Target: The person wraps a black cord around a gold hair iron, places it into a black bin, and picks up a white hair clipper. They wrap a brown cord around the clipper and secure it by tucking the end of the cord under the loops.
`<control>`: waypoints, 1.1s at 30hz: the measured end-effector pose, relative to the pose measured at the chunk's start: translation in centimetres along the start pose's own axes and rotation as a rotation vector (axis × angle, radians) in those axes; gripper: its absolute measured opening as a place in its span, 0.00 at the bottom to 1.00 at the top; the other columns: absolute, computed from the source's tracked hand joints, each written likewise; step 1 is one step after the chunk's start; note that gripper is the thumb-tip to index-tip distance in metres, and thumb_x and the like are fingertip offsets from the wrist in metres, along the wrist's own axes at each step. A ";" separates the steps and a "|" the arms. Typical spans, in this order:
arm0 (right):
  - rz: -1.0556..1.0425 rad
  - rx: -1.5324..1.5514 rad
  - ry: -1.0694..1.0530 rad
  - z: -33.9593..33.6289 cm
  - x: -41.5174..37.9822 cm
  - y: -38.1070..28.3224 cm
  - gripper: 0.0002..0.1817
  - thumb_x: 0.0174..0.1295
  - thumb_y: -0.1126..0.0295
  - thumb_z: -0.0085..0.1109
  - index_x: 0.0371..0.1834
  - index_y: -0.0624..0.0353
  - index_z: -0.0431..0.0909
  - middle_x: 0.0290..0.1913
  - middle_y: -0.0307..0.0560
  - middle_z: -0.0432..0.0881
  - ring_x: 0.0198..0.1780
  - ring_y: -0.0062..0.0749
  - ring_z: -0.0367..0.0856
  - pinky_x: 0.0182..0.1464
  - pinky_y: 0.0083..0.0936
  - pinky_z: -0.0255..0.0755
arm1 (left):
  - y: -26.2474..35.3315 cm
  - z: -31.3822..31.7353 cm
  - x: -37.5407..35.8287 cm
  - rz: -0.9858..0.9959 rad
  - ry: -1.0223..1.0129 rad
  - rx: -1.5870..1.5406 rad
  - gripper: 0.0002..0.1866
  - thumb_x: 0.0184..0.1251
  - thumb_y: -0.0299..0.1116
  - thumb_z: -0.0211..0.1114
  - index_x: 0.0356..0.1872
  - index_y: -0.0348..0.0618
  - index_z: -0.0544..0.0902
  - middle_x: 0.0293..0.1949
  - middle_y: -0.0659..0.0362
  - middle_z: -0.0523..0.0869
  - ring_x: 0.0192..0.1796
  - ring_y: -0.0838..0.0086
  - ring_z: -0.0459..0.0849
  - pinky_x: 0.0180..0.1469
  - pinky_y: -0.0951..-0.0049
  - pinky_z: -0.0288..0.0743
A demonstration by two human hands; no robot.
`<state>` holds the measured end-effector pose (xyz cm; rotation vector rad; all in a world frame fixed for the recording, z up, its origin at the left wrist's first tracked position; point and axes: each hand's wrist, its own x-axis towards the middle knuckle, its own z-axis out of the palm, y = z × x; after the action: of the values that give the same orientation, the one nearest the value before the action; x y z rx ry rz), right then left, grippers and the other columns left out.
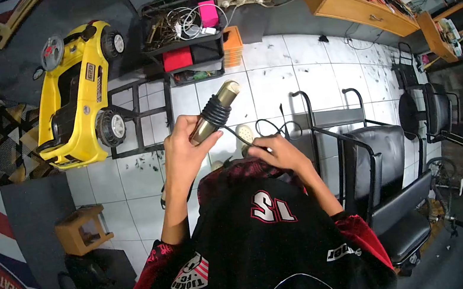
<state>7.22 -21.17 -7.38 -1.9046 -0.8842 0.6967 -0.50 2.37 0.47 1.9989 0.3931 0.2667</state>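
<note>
The left hand (181,154) grips a gold cylindrical device (227,95) toward eleven o'clock, probably steadying the coiled black cord (216,111) pinched by the right hand (282,152).

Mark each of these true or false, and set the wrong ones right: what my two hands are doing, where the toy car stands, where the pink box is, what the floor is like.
1. The left hand holds a gold device with black cord coiled around it. True.
2. The right hand grips a chair's armrest. False: it holds a stretch of the black cord.
3. The yellow toy car stands to the left of the black cart. True.
4. The pink box lies on the floor. False: the pink box is on the cart's top tier.
5. The floor has white tiles with dark bits scattered on them. True.
</note>
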 end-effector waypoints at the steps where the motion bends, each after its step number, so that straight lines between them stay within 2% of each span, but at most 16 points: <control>1: 0.031 -0.059 -0.009 -0.9 -0.6 -1.7 0.16 0.68 0.60 0.58 0.33 0.64 0.79 0.24 0.58 0.77 0.27 0.52 0.77 0.32 0.36 0.70 | -0.1 0.0 0.1 -0.007 0.010 0.042 0.23 0.55 0.29 0.76 0.49 0.35 0.75 0.36 0.52 0.89 0.34 0.79 0.84 0.35 0.76 0.77; 3: 0.072 -0.059 0.002 -2.3 -1.3 -4.4 0.15 0.64 0.61 0.61 0.30 0.64 0.79 0.22 0.58 0.77 0.26 0.55 0.77 0.31 0.39 0.71 | 0.1 -0.2 0.3 -0.056 -0.003 0.074 0.22 0.55 0.29 0.76 0.48 0.34 0.76 0.36 0.50 0.89 0.33 0.78 0.85 0.36 0.75 0.77; 6: -0.219 -0.145 0.117 -3.2 -1.6 -6.7 0.12 0.62 0.66 0.62 0.26 0.64 0.79 0.20 0.54 0.75 0.21 0.47 0.73 0.25 0.35 0.66 | -1.0 0.8 0.0 0.000 -0.035 0.186 0.21 0.54 0.31 0.76 0.46 0.36 0.76 0.34 0.46 0.87 0.35 0.53 0.88 0.35 0.64 0.78; 7: -0.119 -0.192 0.006 -4.1 -1.6 -8.7 0.11 0.60 0.66 0.63 0.31 0.64 0.80 0.26 0.57 0.80 0.29 0.54 0.80 0.34 0.41 0.74 | -1.5 1.2 -0.1 0.037 -0.060 0.170 0.20 0.55 0.32 0.75 0.45 0.37 0.77 0.33 0.44 0.86 0.36 0.47 0.86 0.35 0.59 0.78; 10: -0.257 -0.229 0.077 -4.3 -1.1 -10.2 0.10 0.60 0.66 0.62 0.29 0.64 0.80 0.27 0.56 0.81 0.29 0.53 0.80 0.35 0.41 0.75 | -1.3 2.3 -0.6 0.019 -0.223 0.311 0.21 0.54 0.29 0.75 0.48 0.38 0.78 0.31 0.46 0.86 0.34 0.54 0.88 0.34 0.67 0.78; 11: -0.286 -0.336 0.099 -4.4 -0.7 -10.1 0.10 0.60 0.67 0.62 0.28 0.64 0.80 0.27 0.54 0.82 0.29 0.52 0.80 0.35 0.40 0.76 | -0.7 2.6 -0.9 -0.017 -0.257 0.320 0.18 0.54 0.30 0.75 0.44 0.36 0.80 0.31 0.44 0.86 0.35 0.47 0.86 0.35 0.61 0.78; 15: -0.346 -0.529 0.148 -5.4 1.1 -8.7 0.09 0.55 0.67 0.65 0.33 0.62 0.81 0.30 0.49 0.81 0.32 0.47 0.81 0.38 0.37 0.76 | -0.9 3.6 -1.4 0.056 -0.538 0.534 0.14 0.53 0.33 0.74 0.35 0.35 0.83 0.31 0.42 0.85 0.36 0.46 0.84 0.39 0.56 0.78; 18: -0.283 -0.497 0.072 -5.6 2.4 -7.4 0.11 0.53 0.65 0.68 0.35 0.61 0.84 0.31 0.50 0.81 0.34 0.48 0.80 0.37 0.36 0.74 | -1.0 4.2 -1.0 0.168 -0.775 0.511 0.14 0.52 0.33 0.75 0.35 0.35 0.83 0.30 0.40 0.84 0.37 0.46 0.85 0.40 0.56 0.78; 22: -0.189 -0.181 -0.070 -5.9 3.1 -4.5 0.12 0.56 0.65 0.69 0.36 0.63 0.84 0.33 0.52 0.82 0.35 0.46 0.81 0.38 0.34 0.74 | -0.2 4.3 -1.2 0.196 -0.889 0.378 0.17 0.50 0.36 0.76 0.37 0.36 0.83 0.29 0.42 0.85 0.36 0.48 0.85 0.40 0.55 0.78; 24: -0.126 -0.028 -0.070 -5.8 2.8 -2.7 0.12 0.59 0.66 0.68 0.37 0.65 0.84 0.34 0.50 0.84 0.35 0.38 0.81 0.39 0.30 0.73 | 0.6 3.4 -1.1 0.163 -0.799 0.331 0.22 0.50 0.37 0.77 0.43 0.39 0.80 0.28 0.44 0.85 0.35 0.48 0.86 0.38 0.56 0.78; 25: -0.019 0.098 -0.100 -5.3 2.7 -1.8 0.12 0.63 0.66 0.65 0.38 0.66 0.83 0.33 0.46 0.84 0.34 0.28 0.79 0.39 0.26 0.72 | 1.3 2.9 -1.0 0.154 -0.770 0.343 0.23 0.50 0.37 0.77 0.44 0.39 0.79 0.28 0.44 0.85 0.35 0.48 0.86 0.37 0.56 0.78; 28: 0.032 0.267 -0.164 -3.7 2.3 -0.7 0.12 0.64 0.65 0.64 0.37 0.66 0.84 0.30 0.44 0.84 0.33 0.23 0.77 0.38 0.25 0.72 | 1.0 2.2 -1.0 0.203 -0.685 0.199 0.27 0.51 0.38 0.77 0.47 0.43 0.71 0.31 0.47 0.87 0.34 0.49 0.86 0.36 0.59 0.77; 29: 0.017 0.338 -0.162 -2.9 2.3 -0.1 0.10 0.64 0.69 0.62 0.39 0.67 0.82 0.32 0.43 0.84 0.34 0.21 0.77 0.39 0.22 0.72 | 1.1 2.1 -0.8 0.174 -0.678 0.138 0.27 0.51 0.38 0.77 0.47 0.43 0.70 0.32 0.47 0.88 0.34 0.50 0.86 0.35 0.61 0.77; 30: -0.169 0.494 -0.210 -1.8 2.0 2.8 0.10 0.62 0.73 0.58 0.44 0.66 0.80 0.35 0.43 0.84 0.36 0.22 0.77 0.42 0.23 0.73 | 1.4 1.8 -0.5 0.147 -0.672 0.078 0.27 0.51 0.38 0.77 0.46 0.44 0.69 0.32 0.48 0.88 0.34 0.50 0.87 0.35 0.62 0.77; 32: 0.140 0.144 -0.071 -0.4 0.7 2.5 0.16 0.59 0.73 0.55 0.50 0.66 0.77 0.39 0.43 0.83 0.40 0.25 0.79 0.48 0.28 0.74 | 2.1 1.3 0.0 0.089 -0.625 0.075 0.28 0.51 0.37 0.78 0.46 0.45 0.68 0.34 0.50 0.89 0.35 0.56 0.89 0.35 0.67 0.77; 33: 0.006 0.198 0.036 0.7 0.9 1.9 0.19 0.58 0.75 0.54 0.54 0.64 0.75 0.39 0.44 0.83 0.45 0.29 0.80 0.54 0.32 0.73 | 2.2 1.0 0.2 0.100 -0.590 0.076 0.28 0.51 0.37 0.78 0.46 0.45 0.68 0.34 0.50 0.89 0.35 0.57 0.89 0.36 0.68 0.77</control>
<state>7.79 -20.78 -9.50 -1.7389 -0.7579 0.7238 0.35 0.67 1.96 2.0625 -0.0744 -0.2814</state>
